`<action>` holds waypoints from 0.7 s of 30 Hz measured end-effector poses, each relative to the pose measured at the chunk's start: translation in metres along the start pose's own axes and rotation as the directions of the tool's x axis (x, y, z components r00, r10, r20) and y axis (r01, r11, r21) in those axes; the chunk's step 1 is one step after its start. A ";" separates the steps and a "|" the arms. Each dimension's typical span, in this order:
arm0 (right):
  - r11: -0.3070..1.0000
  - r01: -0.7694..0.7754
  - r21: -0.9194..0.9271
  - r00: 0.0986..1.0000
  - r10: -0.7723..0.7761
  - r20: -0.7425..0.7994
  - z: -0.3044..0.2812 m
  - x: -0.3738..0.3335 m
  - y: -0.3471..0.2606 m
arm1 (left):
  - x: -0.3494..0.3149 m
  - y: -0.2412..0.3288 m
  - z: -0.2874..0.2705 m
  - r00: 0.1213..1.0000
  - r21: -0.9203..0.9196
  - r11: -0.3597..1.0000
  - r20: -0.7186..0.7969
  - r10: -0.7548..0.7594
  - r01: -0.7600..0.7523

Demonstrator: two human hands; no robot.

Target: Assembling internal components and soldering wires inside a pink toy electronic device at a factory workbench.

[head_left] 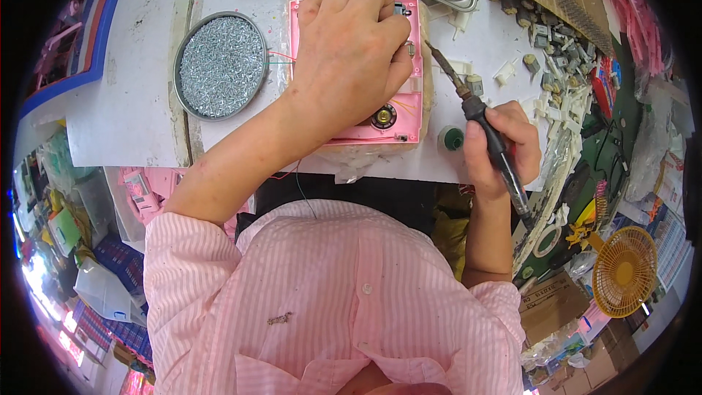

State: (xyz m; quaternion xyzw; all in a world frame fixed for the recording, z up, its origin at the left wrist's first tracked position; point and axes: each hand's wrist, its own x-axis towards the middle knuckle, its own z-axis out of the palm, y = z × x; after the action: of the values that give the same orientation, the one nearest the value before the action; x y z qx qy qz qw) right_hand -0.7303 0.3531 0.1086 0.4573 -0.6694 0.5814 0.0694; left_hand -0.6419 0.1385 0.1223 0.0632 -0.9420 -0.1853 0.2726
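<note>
A pink plastic housing (411, 121) lies on the table in front of me, with a small round black speaker (383, 116) and thin wires inside it. Across its upper part rests my left hand (351, 44), back upward and fingers curled closed; its fingertips, and whatever they pinch, are hidden. My right hand (504, 143) grips a soldering iron (479, 112) by its black handle, just right of the housing. The iron's dark tip points up and left, close to the housing's right edge but apart from it. Red and green wires leave the housing's left side.
Left of the housing stands a round metal dish (179, 77) full of small screws. A metal tray (468, 1) with springs sits at the far edge. Small motors (531, 64) and white plastic parts (506, 72) lie to the right, near a small green-and-white container (451, 138).
</note>
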 end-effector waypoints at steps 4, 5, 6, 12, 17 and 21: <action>0.999 -0.003 -0.034 0.999 0.005 0.052 -0.004 0.002 -0.002 | 0.001 0.000 0.001 1.000 0.008 1.000 0.002 -0.002 0.002; 1.000 -0.006 -0.031 0.999 0.008 0.047 -0.003 0.003 -0.002 | 0.001 0.001 0.000 1.000 0.017 1.000 0.015 -0.003 0.003; 1.000 -0.009 -0.027 0.999 0.010 0.043 -0.002 0.003 -0.003 | 0.001 0.002 -0.002 1.000 0.026 1.000 0.028 -0.005 0.005; 0.998 -0.059 0.016 0.998 0.059 0.010 -0.013 0.002 -0.004 | -0.009 -0.016 -0.046 0.983 0.103 0.994 0.180 -0.044 0.026; 0.996 -0.086 -0.003 0.996 0.086 -0.002 -0.020 0.000 -0.002 | -0.030 -0.044 -0.085 0.911 0.107 0.990 0.411 0.036 -0.088; 0.997 -0.063 0.052 0.997 0.064 -0.036 -0.012 0.007 -0.005 | -0.027 -0.048 -0.081 0.948 -0.062 0.997 0.314 0.054 -0.036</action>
State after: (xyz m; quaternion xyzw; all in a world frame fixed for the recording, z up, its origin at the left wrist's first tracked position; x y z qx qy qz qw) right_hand -0.7364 0.3596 0.1201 0.4265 -0.6671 0.6086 0.0517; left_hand -0.5748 0.0753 0.1537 0.0035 -0.9692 -0.2128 0.1243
